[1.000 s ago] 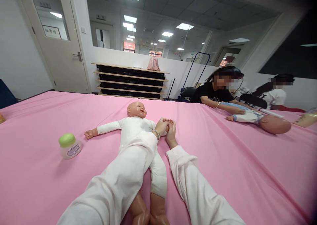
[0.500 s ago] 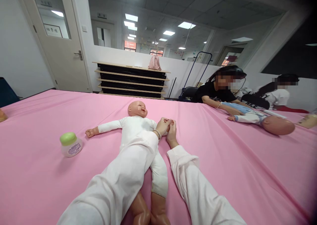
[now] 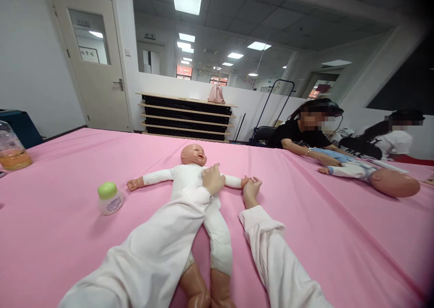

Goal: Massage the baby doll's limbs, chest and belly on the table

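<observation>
The doll (image 3: 181, 178) lies beneath the left hand (image 3: 213, 180), fingers loosely apart, both doll arms (image 3: 159, 177) already outstretched! Right hand (image 3: 251, 190) meets the doll's hand (image 3: 243, 182), grip unclear; leftward, the jar (image 3: 111, 201) sits lidded.

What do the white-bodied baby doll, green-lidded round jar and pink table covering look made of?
White-bodied baby doll: bald head likely glossy plastic or vinyl, given its highlights; torso seems matte cloth, softly wrinkled.
Green-lidded round jar: probably plastic, perhaps glass; its pale body looks frosted.
Pink table covering: apparently smooth fabric, lying in soft creases.
</observation>
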Available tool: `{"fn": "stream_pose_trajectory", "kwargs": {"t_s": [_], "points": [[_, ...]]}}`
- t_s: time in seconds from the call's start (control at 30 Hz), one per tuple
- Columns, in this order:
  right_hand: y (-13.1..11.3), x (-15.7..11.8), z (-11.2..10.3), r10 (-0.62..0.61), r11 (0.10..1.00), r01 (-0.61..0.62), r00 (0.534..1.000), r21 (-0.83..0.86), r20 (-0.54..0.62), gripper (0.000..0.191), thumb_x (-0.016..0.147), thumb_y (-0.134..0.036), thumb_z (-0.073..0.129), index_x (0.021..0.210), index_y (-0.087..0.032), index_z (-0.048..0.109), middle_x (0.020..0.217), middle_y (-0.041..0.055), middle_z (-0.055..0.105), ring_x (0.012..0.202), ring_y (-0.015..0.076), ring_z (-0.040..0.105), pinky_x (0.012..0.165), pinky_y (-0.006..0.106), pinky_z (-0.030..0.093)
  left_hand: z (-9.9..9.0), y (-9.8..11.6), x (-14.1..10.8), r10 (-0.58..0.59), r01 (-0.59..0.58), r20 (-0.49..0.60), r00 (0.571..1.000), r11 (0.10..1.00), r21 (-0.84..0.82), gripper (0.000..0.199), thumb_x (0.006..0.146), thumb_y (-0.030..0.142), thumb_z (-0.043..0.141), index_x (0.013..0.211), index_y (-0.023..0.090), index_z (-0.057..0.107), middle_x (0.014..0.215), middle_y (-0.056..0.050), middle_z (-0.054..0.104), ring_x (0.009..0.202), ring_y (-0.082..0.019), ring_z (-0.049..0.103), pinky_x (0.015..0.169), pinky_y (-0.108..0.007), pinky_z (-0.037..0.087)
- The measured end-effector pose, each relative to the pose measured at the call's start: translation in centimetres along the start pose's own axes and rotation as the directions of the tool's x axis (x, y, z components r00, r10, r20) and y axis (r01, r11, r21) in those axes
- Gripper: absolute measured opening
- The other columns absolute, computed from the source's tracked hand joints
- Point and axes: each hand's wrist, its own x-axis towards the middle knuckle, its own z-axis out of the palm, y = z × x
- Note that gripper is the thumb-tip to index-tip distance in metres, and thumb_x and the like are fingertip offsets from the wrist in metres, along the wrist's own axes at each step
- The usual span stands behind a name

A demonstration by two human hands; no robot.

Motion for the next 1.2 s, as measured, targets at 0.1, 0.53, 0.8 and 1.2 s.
{"fn": "stream_pose_trajectory", "kwargs": {"t_s": [0.1,0.53,0.8,1.2], "points": [[-0.2,0.0,-0.6,-0.022,0.996,0.021,1.0,-0.082,-0.007,0.038,0.061,-0.018,0.05,0.098,-0.014,0.043,0.099,0.012,0.054,0.092,0.0231,0.055,0.085,0.041,0.042,-4.4,-3.8,-1.3,0.014,0.016,-0.186,0.982,0.987,0.16,0.045,0.077,0.018,0.045,0.122,0.018,0.045,0.12,-0.011,0.052,0.115,-0.027,0.043,0.099,-0.046,0.026],[-14.4,-16.1,12.4,-0.513,0.739,0.636,0.314,0.224,0.799,0.02,0.073,-0.014,0.044,0.086,-0.017,0.06,0.088,0.0046,0.057,0.083,0.0173,0.052,0.084,0.034,0.038,-11.5,-18.6,-6.4,-0.206,0.426,-0.576,0.791,0.861,0.278,0.045,0.078,0.024,0.044,0.12,0.011,0.047,0.134,-0.018,0.034,0.129,-0.034,0.021,0.103,-0.053,0.016],[-10.8,-25.3,20.6,-0.265,0.365,0.903,-0.132,0.226,0.955,0.038,0.082,-0.021,0.043,0.119,-0.011,0.048,0.119,0.0138,0.049,0.103,0.0221,0.049,0.087,0.034,0.037,-11.8,-19.9,-6.1,-0.426,0.473,-0.503,0.752,0.88,-0.038,0.053,0.083,0.023,0.04,0.132,0.007,0.029,0.12,-0.022,0.047,0.115,-0.032,0.043,0.094,-0.048,0.035],[-6.7,-25.1,21.0,-0.123,0.694,0.705,-0.084,0.147,0.989,0.036,0.092,-0.032,0.027,0.103,-0.022,0.06,0.105,0.0038,0.062,0.091,0.0151,0.056,0.079,0.026,0.04,-11.3,-20.9,-5.0,-0.47,0.159,-0.727,0.501,0.875,-0.457,0.051,0.077,0.008,0.052,0.123,0.017,0.033,0.125,-0.015,0.027,0.096,-0.016,0.054,0.089,-0.037,0.044]]}}
